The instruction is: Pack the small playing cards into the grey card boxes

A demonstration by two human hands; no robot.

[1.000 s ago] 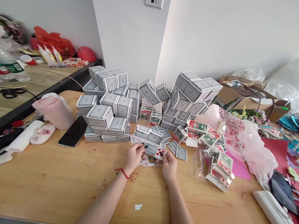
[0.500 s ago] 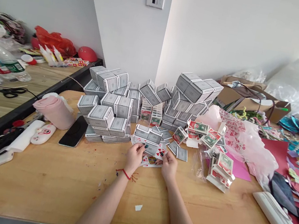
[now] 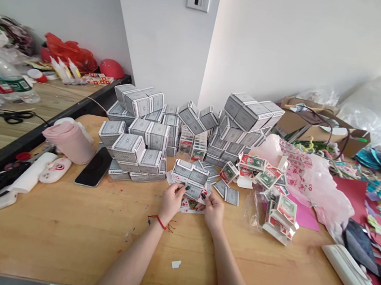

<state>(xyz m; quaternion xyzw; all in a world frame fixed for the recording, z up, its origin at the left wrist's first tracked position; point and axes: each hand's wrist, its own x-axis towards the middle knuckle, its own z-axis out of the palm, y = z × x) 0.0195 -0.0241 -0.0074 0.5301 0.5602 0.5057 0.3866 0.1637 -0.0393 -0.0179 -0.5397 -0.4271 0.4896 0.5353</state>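
My left hand (image 3: 172, 202) pinches a playing card (image 3: 193, 191) whose grey patterned back faces up. My right hand (image 3: 214, 211) is closed on a face-up card (image 3: 203, 196) with red pips, just beside the first. Where the two cards meet or overlap is hard to make out. Under them lie face-up cards (image 3: 188, 206) flat on the table. Right behind my fingers stands a small block folded from cards (image 3: 190, 172), resting among loose cards. More face-down cards (image 3: 231, 196) lie to the right.
Stacked card blocks (image 3: 129, 149) rise at the left, with more (image 3: 250, 114) at the back right. Opened card boxes (image 3: 283, 213) lie right of my hands, near a plastic bag (image 3: 329, 191). A black phone (image 3: 94, 167) and a pink roll (image 3: 69, 141) are at the left.
My right hand has shifted slightly left, bringing its card nearer to my left hand's card. Less of the red-pipped face shows now. The stacks have not moved.
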